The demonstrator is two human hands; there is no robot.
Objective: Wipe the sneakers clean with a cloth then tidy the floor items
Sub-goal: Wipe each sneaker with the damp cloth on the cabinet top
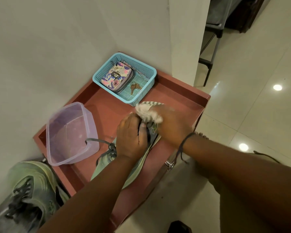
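A pale green sneaker [107, 158] with grey laces lies on the red-brown tray top [104, 105], its heel end pointing away from me. My left hand [131, 137] grips the sneaker around its heel. My right hand [171, 125], blurred by motion, holds a white cloth [148, 113] against the sneaker's heel end. A second green sneaker [30, 190] sits at the lower left, off the tray's edge.
A clear purple plastic tub [71, 132] stands on the tray's left side. A blue mesh basket [141, 68] at the back holds a floral pouch [116, 76] and keys [135, 87]. White walls close the back and left; a glossy tiled floor [250, 106] lies to the right.
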